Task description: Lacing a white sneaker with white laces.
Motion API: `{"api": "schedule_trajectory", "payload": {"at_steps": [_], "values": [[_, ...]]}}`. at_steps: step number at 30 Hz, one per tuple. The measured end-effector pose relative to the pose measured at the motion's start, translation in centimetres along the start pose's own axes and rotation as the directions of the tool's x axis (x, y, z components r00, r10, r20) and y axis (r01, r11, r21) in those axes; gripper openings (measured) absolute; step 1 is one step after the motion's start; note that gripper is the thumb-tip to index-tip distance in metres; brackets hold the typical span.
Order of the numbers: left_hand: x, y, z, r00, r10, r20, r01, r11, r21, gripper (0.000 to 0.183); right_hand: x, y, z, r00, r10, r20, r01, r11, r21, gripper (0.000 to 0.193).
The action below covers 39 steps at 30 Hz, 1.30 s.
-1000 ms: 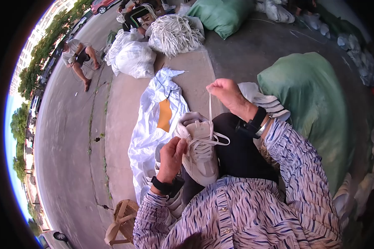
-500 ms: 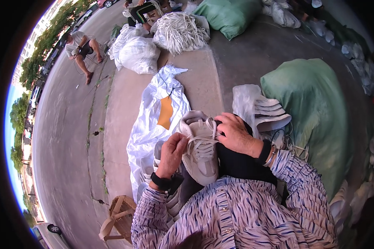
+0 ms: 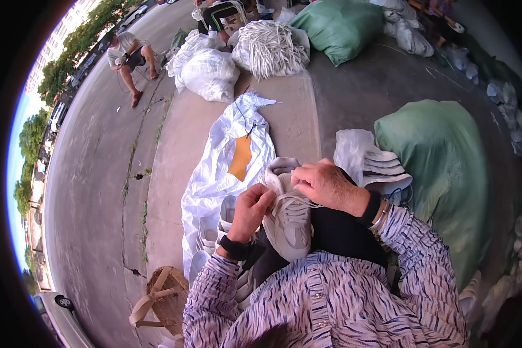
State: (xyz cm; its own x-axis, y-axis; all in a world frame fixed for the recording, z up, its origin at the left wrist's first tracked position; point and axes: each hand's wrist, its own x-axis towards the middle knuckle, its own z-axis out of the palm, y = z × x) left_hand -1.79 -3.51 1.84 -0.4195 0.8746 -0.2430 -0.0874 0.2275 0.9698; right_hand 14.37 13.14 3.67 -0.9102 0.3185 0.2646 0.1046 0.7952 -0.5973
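A pale beige and white sneaker rests on my dark-trousered lap, its toe toward me and its collar facing away. White shoelace is threaded through its eyelets, with loose loops across the tongue. At the shoe's left side my left hand is closed, thumb and forefinger pinching the lace. My right hand reaches over the shoe's upper right, fingers bent together by the tongue on the lace; its fingertips are partly hidden. More pale shoes stand left of my lap, beside my left wrist.
A white plastic sheet with an orange patch lies ahead. To my right are a clear bag of white shoe parts and a big green sack. A woven stool sits at lower left. Farther off, white sacks and a seated person.
My right hand has shifted across the tongue toward the left, its fingers drawn closer together. My left hand still pinches beside the shoe. The whole view has swung slightly.
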Motion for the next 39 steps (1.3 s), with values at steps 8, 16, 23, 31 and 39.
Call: {"api": "schedule_trajectory", "payload": {"at_steps": [8,16,23,31,39], "values": [[0.4,1.0,0.4,0.897,0.439,0.057,-0.337,0.593,0.732,0.015,2.6,1.1,3.0,0.979,0.144,0.146,-0.197,0.861,0.470,0.011],[2.2,-0.1,-1.2,0.992,-0.049,0.120,0.043,0.998,0.048,0.024,1.9,0.1,3.0,0.963,0.221,0.156,-0.265,0.887,0.378,0.012],[1.5,1.4,-2.1,0.974,-0.107,0.199,0.083,0.989,0.125,0.042,1.4,1.7,1.3,0.992,0.116,-0.043,-0.110,0.987,0.118,0.007],[1.0,0.4,-1.9,0.983,-0.023,0.185,0.013,0.998,0.058,0.039,-2.9,11.5,-1.0,0.853,0.502,-0.141,-0.522,0.824,-0.221,0.009],[0.1,-0.5,-2.5,0.982,0.050,0.181,-0.071,0.991,0.115,0.040,-2.7,6.6,0.2,0.979,0.197,-0.053,-0.192,0.977,0.088,0.020]]}}
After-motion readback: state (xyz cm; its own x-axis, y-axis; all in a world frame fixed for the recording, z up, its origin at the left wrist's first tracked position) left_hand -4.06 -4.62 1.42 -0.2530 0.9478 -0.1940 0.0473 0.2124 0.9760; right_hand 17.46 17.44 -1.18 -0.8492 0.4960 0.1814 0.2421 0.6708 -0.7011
